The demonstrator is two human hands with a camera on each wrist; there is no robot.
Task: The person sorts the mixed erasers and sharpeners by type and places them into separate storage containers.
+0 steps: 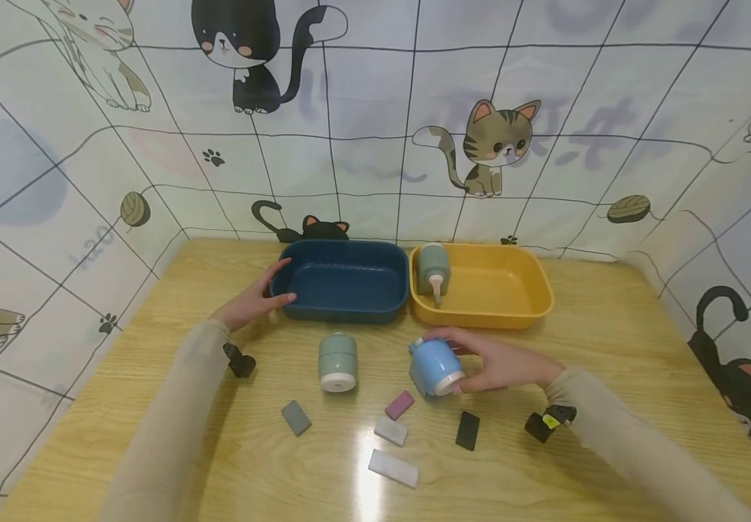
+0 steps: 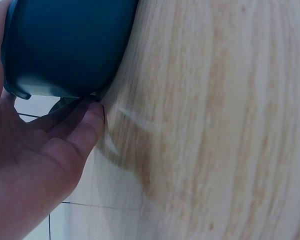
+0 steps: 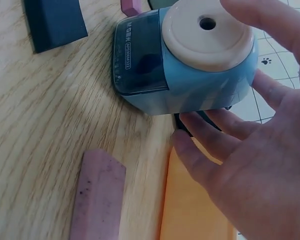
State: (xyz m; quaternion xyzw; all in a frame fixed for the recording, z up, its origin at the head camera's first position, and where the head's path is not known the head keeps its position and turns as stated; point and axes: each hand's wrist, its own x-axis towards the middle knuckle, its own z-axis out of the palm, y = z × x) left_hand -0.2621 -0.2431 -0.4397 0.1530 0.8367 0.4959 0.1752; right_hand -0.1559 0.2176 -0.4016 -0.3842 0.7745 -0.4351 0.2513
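Gripping blue sharpener (image 1: 434, 366), right hand (image 1: 502, 366), left hand (image 1: 251, 301) apart

Hiding behind the right grip (image 1: 499, 366): the far side of the blue sharpener (image 1: 436, 366). In the right wrist view, running off the top edge just past the grip's fingertips (image 3: 270, 20): a dark eraser (image 3: 55, 22) and a pink eraser (image 3: 131, 6); running off the bottom edge below the grip: a speckled mauve eraser (image 3: 97, 200) and an orange bin (image 3: 190, 205). Blurring beyond reading: the small lettering on the sharpener's dark window (image 3: 127, 42). In the left wrist view, spilling past the top edge above the left grip (image 2: 35, 165): the blue bin (image 2: 65, 45), with the fingertips (image 2: 92, 115) tucking into shadow under its rim.
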